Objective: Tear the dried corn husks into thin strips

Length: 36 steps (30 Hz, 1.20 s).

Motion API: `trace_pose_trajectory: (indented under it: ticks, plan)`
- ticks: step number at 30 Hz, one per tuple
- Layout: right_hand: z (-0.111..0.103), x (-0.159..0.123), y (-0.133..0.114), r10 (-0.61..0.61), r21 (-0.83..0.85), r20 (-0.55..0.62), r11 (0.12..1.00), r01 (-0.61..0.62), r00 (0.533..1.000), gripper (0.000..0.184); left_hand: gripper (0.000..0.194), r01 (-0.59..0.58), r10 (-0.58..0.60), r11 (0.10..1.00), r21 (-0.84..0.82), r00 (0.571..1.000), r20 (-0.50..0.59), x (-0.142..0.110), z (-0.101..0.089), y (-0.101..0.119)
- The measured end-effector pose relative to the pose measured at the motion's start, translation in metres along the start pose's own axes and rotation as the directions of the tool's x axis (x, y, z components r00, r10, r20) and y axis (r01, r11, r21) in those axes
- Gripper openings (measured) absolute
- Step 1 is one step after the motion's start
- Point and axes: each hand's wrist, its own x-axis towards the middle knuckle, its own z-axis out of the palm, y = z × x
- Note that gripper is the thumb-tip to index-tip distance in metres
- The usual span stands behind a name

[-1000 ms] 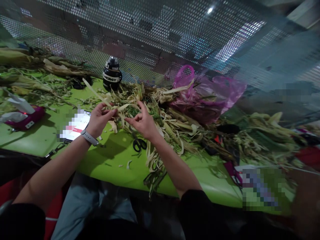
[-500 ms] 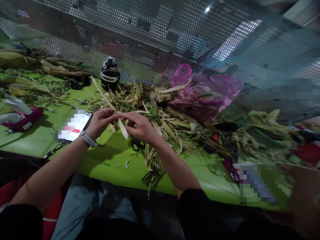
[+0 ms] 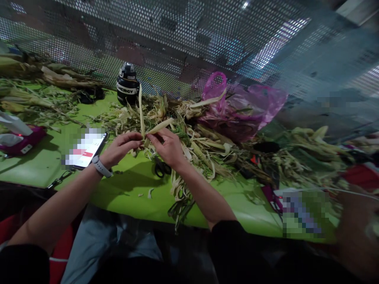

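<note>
Both hands meet over the table, pinching pale plant strips. An upright pale plant strip rises from between my fingertips. Another pale strip slants up to the right over my right hand. Whether these are one folded piece or two, I cannot tell. My left hand, below a wrist with a light watch, is closed at the base of the upright strip. The fingers of my right hand are closed on the strips from the other side. Black-handled scissors lie just below my right hand.
A heap of dry husk-like leaves spreads behind and to the right. Behind it stand a black bottle and a pink plastic bag. On the left are a lit phone and a magenta box. Another person's arm shows at right.
The long strip pointed up-left with its pale end hanging below my hands; now one strip stands upright and another slants up-right. My hands have turned at the fingertips.
</note>
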Motion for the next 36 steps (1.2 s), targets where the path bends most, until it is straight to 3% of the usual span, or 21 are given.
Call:
trace_pose_trajectory:
  ticks: [3, 6, 10, 15, 19, 24, 31, 36]
  plan:
    - [0.001, 0.001, -0.002, 0.079, 0.066, 0.032, 0.995, -0.081, 0.996, 0.029, 0.029, -0.046, 0.047, 0.998, 0.031, 0.999, -0.002, 0.001, 0.001, 0.002]
    - [-0.005, 0.005, 0.002, 0.190, 0.182, 0.179, 0.958, -0.222, 0.965, 0.031, 0.029, -0.074, 0.075, 0.996, 0.054, 0.997, -0.006, 0.002, 0.000, 0.004]
    - [-0.015, 0.011, 0.007, 0.166, 0.231, 0.354, 0.938, -0.258, 0.920, 0.031, 0.029, -0.075, 0.080, 0.995, 0.061, 0.993, -0.087, 0.004, -0.004, 0.006]
    - [-0.014, 0.008, 0.000, 0.115, 0.047, 0.364, 0.989, -0.141, 0.924, 0.019, 0.030, -0.073, 0.094, 0.991, 0.112, 0.976, -0.195, 0.008, -0.005, 0.000]
    - [-0.007, 0.003, -0.005, 0.151, -0.082, 0.303, 0.988, -0.132, 0.941, 0.019, 0.034, -0.027, 0.017, 0.999, -0.035, 0.965, -0.262, 0.010, -0.004, -0.001]
    - [-0.003, 0.001, -0.007, -0.001, -0.258, 0.340, 0.961, 0.094, 0.941, 0.019, 0.035, -0.021, 0.000, 0.998, -0.056, 0.941, -0.339, 0.009, -0.004, 0.003]
    - [-0.008, -0.003, -0.018, -0.067, -0.326, 0.408, 0.921, 0.214, 0.911, 0.022, 0.032, -0.025, 0.005, 0.998, -0.055, 0.942, -0.335, 0.008, -0.008, 0.001]
    - [-0.017, -0.007, -0.024, -0.142, -0.340, 0.483, 0.879, 0.334, 0.864, 0.022, 0.034, 0.008, -0.057, 0.985, -0.170, 0.957, -0.283, 0.009, -0.009, 0.001]
